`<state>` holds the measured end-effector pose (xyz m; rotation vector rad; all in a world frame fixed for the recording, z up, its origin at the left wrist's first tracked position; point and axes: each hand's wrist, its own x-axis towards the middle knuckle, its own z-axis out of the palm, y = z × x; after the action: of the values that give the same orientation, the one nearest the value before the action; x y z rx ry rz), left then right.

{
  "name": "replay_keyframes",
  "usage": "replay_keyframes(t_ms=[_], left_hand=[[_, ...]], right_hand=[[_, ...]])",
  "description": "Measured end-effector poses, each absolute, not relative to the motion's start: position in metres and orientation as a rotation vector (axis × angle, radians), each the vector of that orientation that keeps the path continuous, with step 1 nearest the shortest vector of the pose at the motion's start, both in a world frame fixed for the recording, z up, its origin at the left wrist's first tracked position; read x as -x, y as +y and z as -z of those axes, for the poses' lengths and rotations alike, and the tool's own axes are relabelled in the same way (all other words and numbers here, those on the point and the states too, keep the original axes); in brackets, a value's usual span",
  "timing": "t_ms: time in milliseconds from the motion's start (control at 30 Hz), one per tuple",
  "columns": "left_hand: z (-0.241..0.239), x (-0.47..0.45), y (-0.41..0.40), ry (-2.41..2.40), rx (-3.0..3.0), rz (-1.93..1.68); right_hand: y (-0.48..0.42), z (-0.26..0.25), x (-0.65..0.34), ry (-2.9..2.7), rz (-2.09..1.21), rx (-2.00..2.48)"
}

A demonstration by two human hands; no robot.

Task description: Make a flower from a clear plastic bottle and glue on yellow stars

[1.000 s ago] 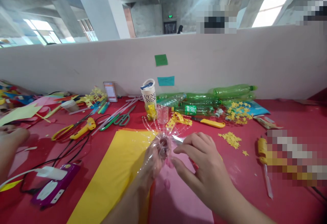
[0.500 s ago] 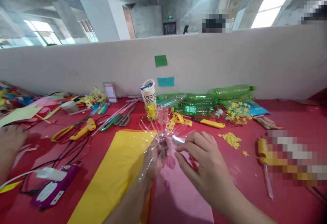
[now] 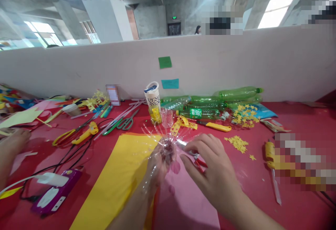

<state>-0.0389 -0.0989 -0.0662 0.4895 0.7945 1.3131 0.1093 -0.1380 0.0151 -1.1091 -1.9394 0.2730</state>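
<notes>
My left hand point(image 3: 155, 169) is pushed inside a clear cut plastic bottle point(image 3: 164, 146) and holds it up, neck end away from me, its cut strips fanning outward. My right hand point(image 3: 210, 169) is closed on red-handled scissors point(image 3: 195, 157), whose blades point at the bottle's strips. Both hands hover over a pink sheet point(image 3: 183, 198) and a yellow sheet point(image 3: 118, 177) on the red table.
Another person's hand point(image 3: 10, 146) rests at the left edge. Yellow glue gun point(image 3: 85, 132), green scissors point(image 3: 126, 121), cables and a purple power strip point(image 3: 56, 191) lie left. Behind stand a paper cup point(image 3: 152, 97), green bottles point(image 3: 223, 100), a yellow cutter point(image 3: 217, 127) and paper stars point(image 3: 237, 142).
My right hand has shifted slightly and the scissors' red handles and blades show more clearly at the bottle. The other person's hand at the left has moved a little.
</notes>
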Motion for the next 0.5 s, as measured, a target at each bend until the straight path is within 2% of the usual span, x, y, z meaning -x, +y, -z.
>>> replay_keyframes(t_ms=[500], left_hand=[[0.0672, 0.0395, -0.1019, 0.805, -0.67, -1.305]], right_hand=[[-0.1308, -0.0129, -0.1116, -2.033, -0.383, 1.108]])
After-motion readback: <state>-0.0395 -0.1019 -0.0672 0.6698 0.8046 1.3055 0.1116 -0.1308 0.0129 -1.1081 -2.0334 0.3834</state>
